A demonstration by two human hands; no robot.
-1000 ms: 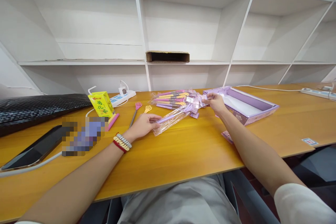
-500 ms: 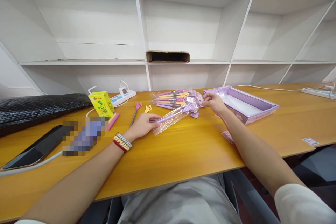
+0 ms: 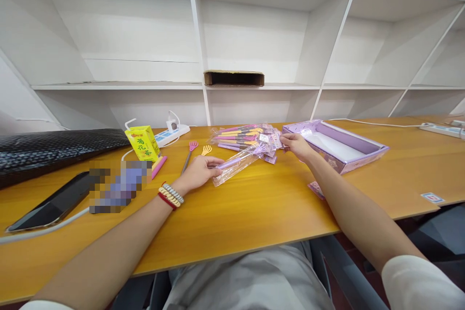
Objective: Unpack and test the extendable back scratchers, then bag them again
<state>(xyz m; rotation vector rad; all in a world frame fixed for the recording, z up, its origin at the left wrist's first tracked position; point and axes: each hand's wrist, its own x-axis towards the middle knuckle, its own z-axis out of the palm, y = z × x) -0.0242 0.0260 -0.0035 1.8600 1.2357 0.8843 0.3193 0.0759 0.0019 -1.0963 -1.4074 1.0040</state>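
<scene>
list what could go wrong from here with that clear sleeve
The clear sleeve in the left hand appears to overlap the packaged pile at its far end, so it might snag other packets. The loose pink claw lies close to that hand and could get knocked.

Tabletop (image 3: 225, 223), lower half of frame: smooth wood look, faint grain, soft sheen. Clear sleeve (image 3: 236, 168), centre: thin plastic film, glossy, crinkled, bright highlights. Claw-headed stick (image 3: 193, 145), left of centre: pink head looks like smooth plastic. Purple tray (image 3: 334, 146), right: looks like card, smooth, slight sheen. Brown box (image 3: 234, 79), upper centre: matt cardboard. Shelving (image 3: 254, 43), upper frame: smooth white panels, matt. Drink carton (image 3: 143, 143), left: printed, smooth, shiny. Phone (image 3: 51, 203), lower left: dark, glassy, reflective. Garment (image 3: 247, 281), bottom centre: grey cloth, matt, creased.
</scene>
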